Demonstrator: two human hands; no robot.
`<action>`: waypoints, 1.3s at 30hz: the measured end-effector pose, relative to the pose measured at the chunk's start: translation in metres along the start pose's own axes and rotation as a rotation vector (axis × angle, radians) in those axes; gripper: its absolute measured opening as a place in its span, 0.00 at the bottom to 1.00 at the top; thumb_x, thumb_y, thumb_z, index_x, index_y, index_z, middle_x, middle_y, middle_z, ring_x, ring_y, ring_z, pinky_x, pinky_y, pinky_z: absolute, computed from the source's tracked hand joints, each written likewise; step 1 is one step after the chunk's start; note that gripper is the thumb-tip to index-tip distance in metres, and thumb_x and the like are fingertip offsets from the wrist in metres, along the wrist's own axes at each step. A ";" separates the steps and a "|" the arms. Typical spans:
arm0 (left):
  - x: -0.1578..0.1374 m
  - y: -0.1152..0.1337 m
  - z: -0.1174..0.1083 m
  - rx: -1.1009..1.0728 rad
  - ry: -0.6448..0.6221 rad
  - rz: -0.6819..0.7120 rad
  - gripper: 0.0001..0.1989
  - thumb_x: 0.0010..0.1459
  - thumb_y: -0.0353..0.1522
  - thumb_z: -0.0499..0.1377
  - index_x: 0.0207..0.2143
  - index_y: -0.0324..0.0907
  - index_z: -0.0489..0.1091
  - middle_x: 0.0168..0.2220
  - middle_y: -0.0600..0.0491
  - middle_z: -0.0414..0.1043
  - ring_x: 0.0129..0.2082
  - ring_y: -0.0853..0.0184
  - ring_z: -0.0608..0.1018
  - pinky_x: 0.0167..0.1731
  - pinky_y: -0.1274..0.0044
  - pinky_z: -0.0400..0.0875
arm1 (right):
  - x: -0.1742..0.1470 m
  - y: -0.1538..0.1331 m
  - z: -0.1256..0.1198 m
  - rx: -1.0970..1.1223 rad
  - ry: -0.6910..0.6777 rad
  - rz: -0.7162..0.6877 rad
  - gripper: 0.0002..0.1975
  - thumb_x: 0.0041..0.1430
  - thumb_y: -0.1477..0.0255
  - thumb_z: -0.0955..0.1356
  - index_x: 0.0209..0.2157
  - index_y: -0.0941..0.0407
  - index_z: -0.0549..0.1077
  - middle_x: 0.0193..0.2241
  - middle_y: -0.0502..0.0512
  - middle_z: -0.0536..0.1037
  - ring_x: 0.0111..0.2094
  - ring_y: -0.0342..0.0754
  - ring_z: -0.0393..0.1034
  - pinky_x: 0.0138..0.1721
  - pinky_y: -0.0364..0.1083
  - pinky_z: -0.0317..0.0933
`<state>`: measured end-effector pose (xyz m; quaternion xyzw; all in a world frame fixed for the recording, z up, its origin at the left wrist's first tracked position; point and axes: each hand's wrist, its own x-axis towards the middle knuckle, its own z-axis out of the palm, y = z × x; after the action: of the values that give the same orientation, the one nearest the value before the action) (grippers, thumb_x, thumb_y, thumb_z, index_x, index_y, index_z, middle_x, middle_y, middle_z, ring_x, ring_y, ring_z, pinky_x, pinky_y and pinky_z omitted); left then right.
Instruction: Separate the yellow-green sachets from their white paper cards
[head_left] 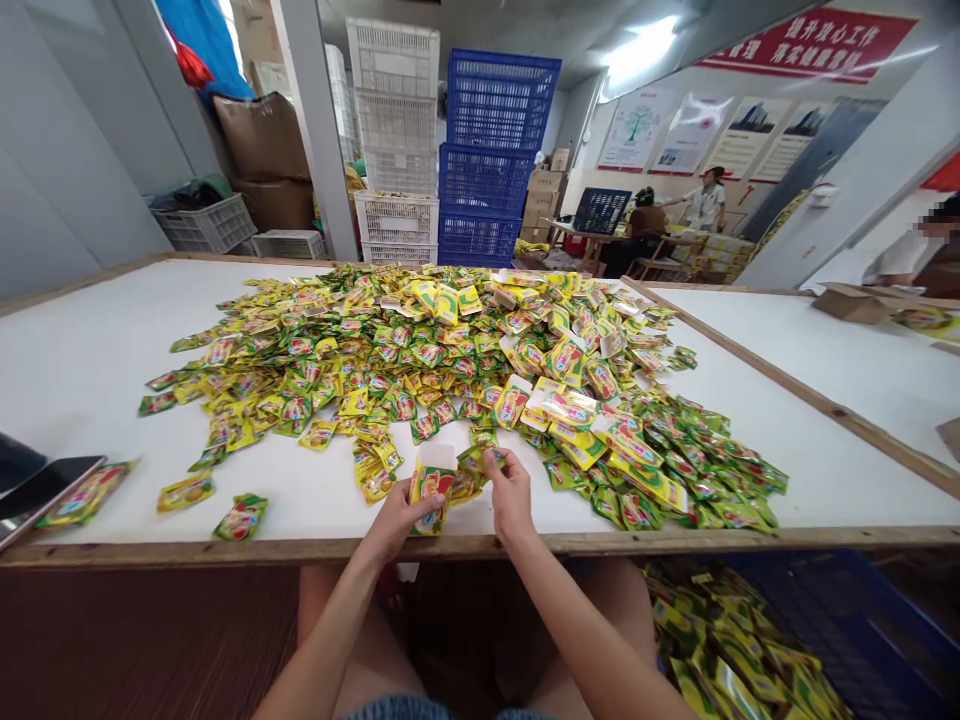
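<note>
My left hand [401,518] is closed around a small yellow and green carton [433,485], held upright near the table's front edge with its white flap raised at the top. Just to the right, my right hand [511,495] pinches a small green sachet [472,459] between thumb and fingers, close beside the carton. Ahead of both hands spreads a large heap of green and yellow sachets [390,350]. Several flat cartons [570,408] lie on the heap's right side. A lone green sachet [241,517] rests to the left of my left hand.
A wooden rim [225,552] edges the white table [82,350]. At far left lies a phone [52,490]. Below right, a blue crate [840,610] holds filled cartons. Stacked blue crates [487,150] and white crates [394,120] stand behind; several people are farther back and right.
</note>
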<state>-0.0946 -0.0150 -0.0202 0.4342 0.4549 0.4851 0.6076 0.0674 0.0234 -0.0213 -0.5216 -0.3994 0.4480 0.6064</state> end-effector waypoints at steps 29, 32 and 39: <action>0.003 -0.002 0.004 -0.188 0.068 0.026 0.17 0.46 0.39 0.63 0.36 0.36 0.70 0.31 0.47 0.74 0.29 0.65 0.76 0.33 0.74 0.71 | -0.004 -0.034 -0.003 -0.413 -0.281 -0.345 0.08 0.51 0.72 0.65 0.36 0.55 0.69 0.30 0.52 0.75 0.32 0.48 0.68 0.35 0.46 0.62; 0.002 -0.002 0.005 -0.235 0.078 0.005 0.18 0.46 0.39 0.63 0.37 0.36 0.69 0.30 0.49 0.73 0.28 0.67 0.75 0.33 0.75 0.70 | -0.003 -0.046 -0.004 -0.473 -0.298 -0.465 0.04 0.50 0.73 0.65 0.31 0.55 0.70 0.32 0.53 0.74 0.37 0.49 0.67 0.40 0.48 0.60; 0.004 -0.002 0.006 -0.010 0.032 -0.003 0.15 0.44 0.38 0.64 0.28 0.36 0.67 0.23 0.53 0.69 0.23 0.70 0.71 0.26 0.78 0.66 | -0.007 -0.073 0.006 -0.409 -0.374 -0.533 0.06 0.54 0.75 0.63 0.35 0.55 0.68 0.32 0.52 0.72 0.34 0.46 0.66 0.36 0.45 0.61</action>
<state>-0.0878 -0.0124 -0.0213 0.4224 0.4628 0.4934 0.6033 0.0694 0.0144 0.0519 -0.4190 -0.7057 0.2732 0.5017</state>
